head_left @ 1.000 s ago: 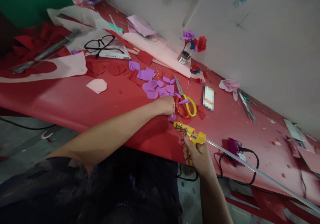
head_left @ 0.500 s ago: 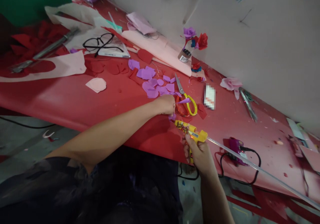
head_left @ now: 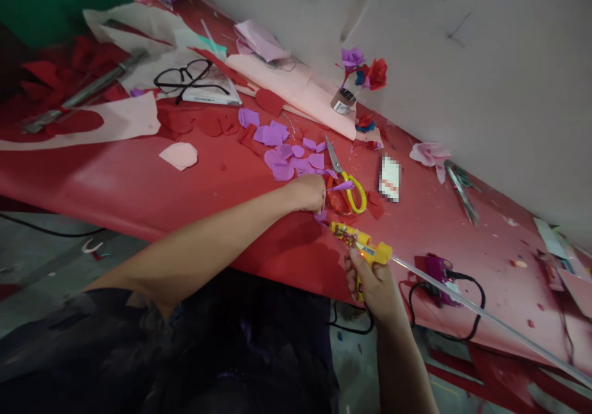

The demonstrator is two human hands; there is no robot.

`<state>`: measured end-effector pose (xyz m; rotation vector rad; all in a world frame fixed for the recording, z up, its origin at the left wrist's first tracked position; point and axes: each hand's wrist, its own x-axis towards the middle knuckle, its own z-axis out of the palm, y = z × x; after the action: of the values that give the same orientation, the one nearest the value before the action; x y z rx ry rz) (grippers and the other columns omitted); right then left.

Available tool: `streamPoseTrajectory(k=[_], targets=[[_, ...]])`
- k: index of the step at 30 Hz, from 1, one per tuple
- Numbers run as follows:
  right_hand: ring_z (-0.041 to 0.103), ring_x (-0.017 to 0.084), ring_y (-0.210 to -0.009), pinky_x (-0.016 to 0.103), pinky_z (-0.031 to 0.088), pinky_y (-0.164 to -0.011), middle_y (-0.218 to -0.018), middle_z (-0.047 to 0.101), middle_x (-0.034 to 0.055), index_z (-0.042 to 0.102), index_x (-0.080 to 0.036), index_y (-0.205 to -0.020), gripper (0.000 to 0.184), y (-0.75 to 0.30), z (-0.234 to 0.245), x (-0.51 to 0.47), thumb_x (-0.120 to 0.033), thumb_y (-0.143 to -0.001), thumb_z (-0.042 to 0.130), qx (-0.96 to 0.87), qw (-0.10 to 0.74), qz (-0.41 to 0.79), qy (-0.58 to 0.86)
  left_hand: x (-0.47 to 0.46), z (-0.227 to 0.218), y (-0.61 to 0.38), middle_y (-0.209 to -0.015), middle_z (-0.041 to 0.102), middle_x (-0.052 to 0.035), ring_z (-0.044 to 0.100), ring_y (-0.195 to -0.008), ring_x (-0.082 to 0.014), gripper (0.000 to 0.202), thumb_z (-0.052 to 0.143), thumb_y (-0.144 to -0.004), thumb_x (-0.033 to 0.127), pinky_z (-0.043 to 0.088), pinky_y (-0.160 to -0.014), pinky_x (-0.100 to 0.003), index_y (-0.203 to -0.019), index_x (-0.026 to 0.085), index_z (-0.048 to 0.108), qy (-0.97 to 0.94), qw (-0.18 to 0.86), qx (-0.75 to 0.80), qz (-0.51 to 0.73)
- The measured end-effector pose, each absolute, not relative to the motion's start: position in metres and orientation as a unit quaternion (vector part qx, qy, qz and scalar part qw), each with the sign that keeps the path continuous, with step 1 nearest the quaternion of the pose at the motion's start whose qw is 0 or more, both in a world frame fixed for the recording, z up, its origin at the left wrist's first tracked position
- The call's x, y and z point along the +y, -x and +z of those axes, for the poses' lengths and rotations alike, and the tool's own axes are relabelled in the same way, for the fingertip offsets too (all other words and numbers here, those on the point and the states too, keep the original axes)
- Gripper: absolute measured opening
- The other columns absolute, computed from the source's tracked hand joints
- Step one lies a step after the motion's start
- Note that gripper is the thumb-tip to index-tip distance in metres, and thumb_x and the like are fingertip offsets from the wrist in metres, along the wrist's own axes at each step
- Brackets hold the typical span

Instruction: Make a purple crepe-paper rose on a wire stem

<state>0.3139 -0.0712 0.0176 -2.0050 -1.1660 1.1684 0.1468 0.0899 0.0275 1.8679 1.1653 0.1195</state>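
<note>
My right hand point(head_left: 374, 278) is wrapped round the grip of a yellow glue gun point(head_left: 365, 244), a long clear glue stick point(head_left: 462, 303) sticking out of its back end. The gun's nozzle points at a small purple petal point(head_left: 320, 216) just below my left hand point(head_left: 311, 193). That hand is closed, with the thin stem of a rolled purple paper piece point(head_left: 341, 186) between its fingers. Its fingertips are mostly hidden from me. Scissors point(head_left: 345, 182) with yellow and red handles lie open beyond it. Several cut purple petals point(head_left: 280, 155) are spread behind the left hand.
Purple and red paper flowers point(head_left: 365, 71) stand in a brown holder point(head_left: 343, 101) by the wall. Black glasses point(head_left: 189, 81) rest on a white box at the back left. A purple device point(head_left: 437, 278) with a black cable sits at the right near the table's edge point(head_left: 319, 287).
The glue gun in my right hand has drawn back slightly to the right, so its nozzle is a little farther from the purple petal. My left hand stays nearly still.
</note>
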Motion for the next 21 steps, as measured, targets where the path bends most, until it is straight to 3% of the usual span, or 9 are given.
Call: streamPoseTrajectory(k=[5,21], targets=[[0.043,0.008,-0.028,0.018,0.031,-0.031,-0.036,0.047,-0.004,0.052,-0.017,-0.065,0.049,-0.3147,0.0212,-0.0727,-0.065,-0.079,0.053,-0.436,0.264,0.426,0.748,0.0897,0.0318,-0.146,-0.088,0.073,-0.0089,0.064,-0.08,-0.0191,0.028,0.068,-0.065,0.01,0.046,-0.072,-0.026,-0.092,0.01,0.074,-0.788,0.414,0.455,-0.013],[0.044,0.009,-0.03,0.019,0.033,-0.031,-0.038,0.049,-0.0029,0.052,-0.018,-0.063,0.05,-0.3135,0.0235,-0.0721,-0.065,-0.079,0.053,-0.449,0.256,0.423,0.744,0.0895,0.0342,-0.1452,-0.086,0.072,-0.0089,0.064,-0.084,-0.0205,0.03,0.068,-0.064,0.011,0.047,-0.078,-0.027,-0.093,0.012,0.074,-0.791,0.408,0.456,-0.017]])
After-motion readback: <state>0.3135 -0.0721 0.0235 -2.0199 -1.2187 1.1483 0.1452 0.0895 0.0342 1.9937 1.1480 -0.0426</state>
